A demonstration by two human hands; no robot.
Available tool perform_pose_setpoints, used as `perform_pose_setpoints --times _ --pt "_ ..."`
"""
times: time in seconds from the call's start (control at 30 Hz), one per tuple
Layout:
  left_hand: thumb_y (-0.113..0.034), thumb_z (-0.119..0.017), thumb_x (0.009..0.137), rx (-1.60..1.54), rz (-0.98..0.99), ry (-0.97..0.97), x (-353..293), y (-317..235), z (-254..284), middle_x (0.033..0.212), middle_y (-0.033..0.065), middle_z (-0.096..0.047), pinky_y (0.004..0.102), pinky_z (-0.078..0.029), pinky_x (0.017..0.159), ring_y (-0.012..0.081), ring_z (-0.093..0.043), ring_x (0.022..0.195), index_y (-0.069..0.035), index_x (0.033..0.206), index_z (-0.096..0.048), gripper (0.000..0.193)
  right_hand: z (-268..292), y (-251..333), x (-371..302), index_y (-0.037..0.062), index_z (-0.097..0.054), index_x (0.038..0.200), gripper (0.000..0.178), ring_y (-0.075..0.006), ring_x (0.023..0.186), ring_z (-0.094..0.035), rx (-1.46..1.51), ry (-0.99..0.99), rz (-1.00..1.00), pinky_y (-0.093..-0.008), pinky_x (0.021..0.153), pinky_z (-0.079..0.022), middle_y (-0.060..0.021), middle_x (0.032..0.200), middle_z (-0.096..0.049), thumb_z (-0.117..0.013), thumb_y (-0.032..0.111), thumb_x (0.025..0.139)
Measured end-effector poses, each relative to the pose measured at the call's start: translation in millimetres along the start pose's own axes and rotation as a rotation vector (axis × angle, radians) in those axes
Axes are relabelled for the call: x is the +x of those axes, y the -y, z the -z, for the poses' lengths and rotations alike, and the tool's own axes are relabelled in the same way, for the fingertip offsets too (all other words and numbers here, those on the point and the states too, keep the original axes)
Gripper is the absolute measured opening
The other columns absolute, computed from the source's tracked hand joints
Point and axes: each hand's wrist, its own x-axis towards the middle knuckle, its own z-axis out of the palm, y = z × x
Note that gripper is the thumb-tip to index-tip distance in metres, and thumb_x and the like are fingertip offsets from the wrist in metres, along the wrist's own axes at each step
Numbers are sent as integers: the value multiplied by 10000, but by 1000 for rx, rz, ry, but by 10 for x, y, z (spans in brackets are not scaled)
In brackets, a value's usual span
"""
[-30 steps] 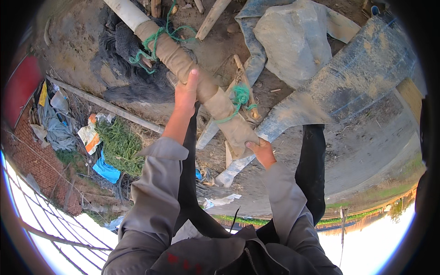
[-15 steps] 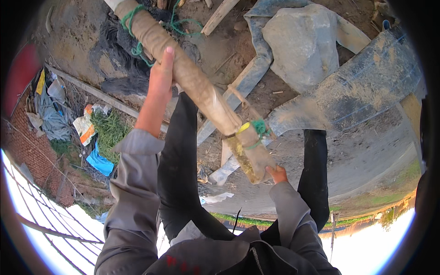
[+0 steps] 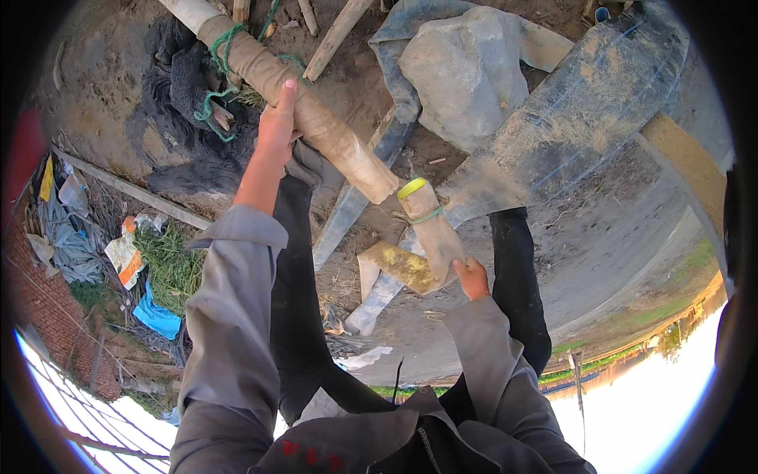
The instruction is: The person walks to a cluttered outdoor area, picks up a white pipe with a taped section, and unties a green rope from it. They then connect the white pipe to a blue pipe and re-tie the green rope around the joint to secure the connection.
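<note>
In my left hand point(image 3: 278, 118) is a long tan tube point(image 3: 332, 142) wrapped in cloth or film, slanting from the upper left toward the middle. My fingers wrap round it with the thumb on top. Green cord point(image 3: 225, 49) is tied round its far part. My right hand point(image 3: 471, 278) grips a short tan hose piece point(image 3: 433, 229) with a yellow rim at its upper end and a green string tied below. A small gap parts that rim from the tube's near end. From the hose's lower end, a flattened, yellow-stained length point(image 3: 399, 265) folds back to the left.
A large grey rock point(image 3: 462, 75) lies on a grey plastic sheet point(image 3: 568, 118) ahead. Dark netting point(image 3: 170, 103) and wooden sticks point(image 3: 338, 35) lie on the dirt. Cut grass point(image 3: 170, 261), a blue bag point(image 3: 158, 312) and scraps are at left. My legs stand either side.
The short hose piece's yellow rim has come away from the tube's end, leaving a gap. My right hand has lowered slightly. The scene has shifted left in view.
</note>
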Motion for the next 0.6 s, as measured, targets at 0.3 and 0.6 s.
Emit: perform_pose_setpoints --times 0.3,0.6 --pt "-665 -671 884 44 -9 -27 49 70 33 1199 87 -648 408 -534 872 212 -652 1021 -27 1340 -551 793 -8 699 567 -4 -690 1030 279 -217 907 -713 -37 -6 -1 -345 783 -535 -129 953 -742 -657 267 976" --pt "-567 -650 944 43 -10 -32 -280 35 461 1120 87 -668 330 -544 787 166 -663 944 -15 1305 -574 664 -909 2130 1035 31 -664 1163 268 -258 942 -708 82 -268 533 -357 839 -549 -149 1025 -730 -707 183 946"
